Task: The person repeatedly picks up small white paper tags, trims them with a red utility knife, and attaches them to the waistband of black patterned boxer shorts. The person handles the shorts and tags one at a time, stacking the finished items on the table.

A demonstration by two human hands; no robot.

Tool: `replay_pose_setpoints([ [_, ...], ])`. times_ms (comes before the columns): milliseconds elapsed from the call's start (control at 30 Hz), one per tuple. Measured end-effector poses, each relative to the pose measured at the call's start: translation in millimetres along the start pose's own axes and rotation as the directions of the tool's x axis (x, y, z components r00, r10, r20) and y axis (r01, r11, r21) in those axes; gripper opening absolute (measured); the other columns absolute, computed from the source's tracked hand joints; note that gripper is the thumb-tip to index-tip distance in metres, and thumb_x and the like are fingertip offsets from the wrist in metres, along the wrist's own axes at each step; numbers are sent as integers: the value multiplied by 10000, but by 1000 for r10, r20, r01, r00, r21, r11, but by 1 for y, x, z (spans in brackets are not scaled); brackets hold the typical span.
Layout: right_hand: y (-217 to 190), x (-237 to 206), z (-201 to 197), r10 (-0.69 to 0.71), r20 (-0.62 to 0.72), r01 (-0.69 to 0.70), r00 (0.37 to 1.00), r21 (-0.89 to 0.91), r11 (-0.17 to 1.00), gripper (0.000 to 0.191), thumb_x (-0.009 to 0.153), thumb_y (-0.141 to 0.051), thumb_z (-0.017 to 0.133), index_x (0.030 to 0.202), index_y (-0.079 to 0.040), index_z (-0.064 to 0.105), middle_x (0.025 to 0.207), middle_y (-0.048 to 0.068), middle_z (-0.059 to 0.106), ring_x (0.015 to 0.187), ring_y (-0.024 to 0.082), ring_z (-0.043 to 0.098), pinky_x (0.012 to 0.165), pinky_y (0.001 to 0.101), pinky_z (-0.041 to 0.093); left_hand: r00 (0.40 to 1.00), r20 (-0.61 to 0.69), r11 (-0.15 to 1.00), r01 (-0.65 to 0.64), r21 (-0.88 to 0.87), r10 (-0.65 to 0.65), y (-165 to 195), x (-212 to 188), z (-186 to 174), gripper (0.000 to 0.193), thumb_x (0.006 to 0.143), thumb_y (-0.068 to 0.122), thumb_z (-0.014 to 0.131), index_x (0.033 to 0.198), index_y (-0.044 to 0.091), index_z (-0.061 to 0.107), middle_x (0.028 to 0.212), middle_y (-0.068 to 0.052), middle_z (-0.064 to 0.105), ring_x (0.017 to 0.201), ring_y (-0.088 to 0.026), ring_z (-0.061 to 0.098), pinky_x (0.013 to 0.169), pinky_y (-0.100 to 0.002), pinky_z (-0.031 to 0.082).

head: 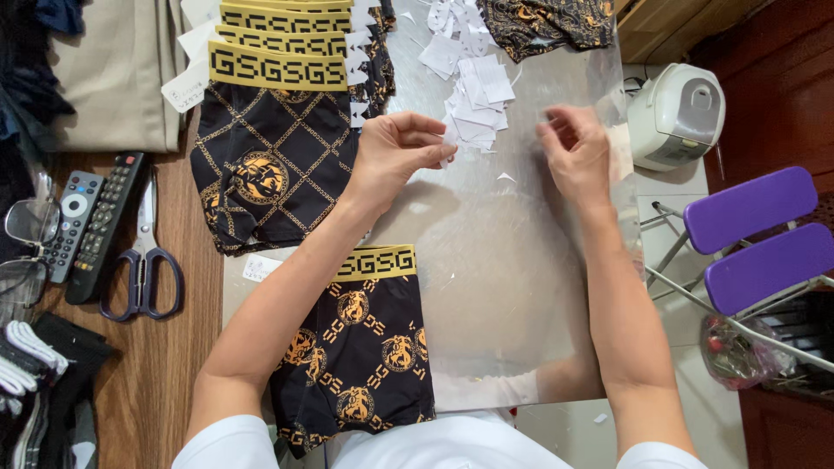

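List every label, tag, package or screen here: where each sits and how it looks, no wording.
Paper tags: loose white pile on the shiny sheet, by the left hand.
Card tags: white, tucked beside the stacked black-and-gold shorts.
Small slip: white, below that stack.
Remote controls: dark and grey, left table edge; no lit screen.
Right hand: fingers pinched over the sheet.

a wooden table (165, 365) carries a shiny clear plastic sheet (495, 287); on them lie stacked black-and-gold shorts (269, 156), another pair (365, 347), white paper tags (473, 87), scissors (143, 260), two remotes (91, 226), glasses (26, 247)
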State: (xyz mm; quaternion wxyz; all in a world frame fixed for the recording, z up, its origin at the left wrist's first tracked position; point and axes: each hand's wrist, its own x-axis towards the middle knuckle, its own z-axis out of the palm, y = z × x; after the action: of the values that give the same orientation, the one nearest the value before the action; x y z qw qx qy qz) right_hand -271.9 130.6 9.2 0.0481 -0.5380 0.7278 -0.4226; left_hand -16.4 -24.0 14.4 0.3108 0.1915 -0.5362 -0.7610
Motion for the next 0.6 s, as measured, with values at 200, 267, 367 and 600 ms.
replay_pose_setpoints([
  [200, -33, 0, -10, 295, 567, -563, 769, 382, 733, 299, 1001, -214, 642, 1152, 38, 694, 958, 75, 752, 821, 136, 713, 714, 263, 586, 997, -30, 987, -69, 142, 74, 5, -8, 5, 253, 855, 8, 836, 1067, -46, 710, 885, -98, 776, 781, -96, 735, 703, -231, 615],
  [267, -44, 1, 0, 164, 67, -177, 984, 437, 882, 325, 1024, -169, 707, 1257, 46, 637, 1024, 77, 708, 864, 132, 672, 744, 257, 589, 990, -53, 944, -107, 313, 129, 8, -12, 11, 261, 854, 16, 847, 1081, -24, 725, 904, -81, 773, 807, -79, 726, 728, -219, 607],
  [367, -62, -8, 10, 311, 286, -423, 906, 621, 660, 247, 1063, -206, 612, 1131, 16, 694, 906, 66, 739, 743, 135, 706, 605, 247, 580, 955, -6, 844, -258, 470, 295, 8, -21, 23, 269, 874, 28, 827, 1119, 14, 717, 887, -68, 771, 820, -97, 747, 756, -230, 619],
  [600, -86, -15, 36, 237, 339, -406, 910, 623, 668, 142, 1006, -90, 700, 1083, 29, 717, 930, 76, 749, 802, 128, 723, 672, 278, 614, 904, 82, 685, -375, 624, 420, 7, -30, 38, 285, 911, 57, 786, 1173, 23, 678, 940, -80, 759, 875, -134, 768, 785, -252, 609],
])
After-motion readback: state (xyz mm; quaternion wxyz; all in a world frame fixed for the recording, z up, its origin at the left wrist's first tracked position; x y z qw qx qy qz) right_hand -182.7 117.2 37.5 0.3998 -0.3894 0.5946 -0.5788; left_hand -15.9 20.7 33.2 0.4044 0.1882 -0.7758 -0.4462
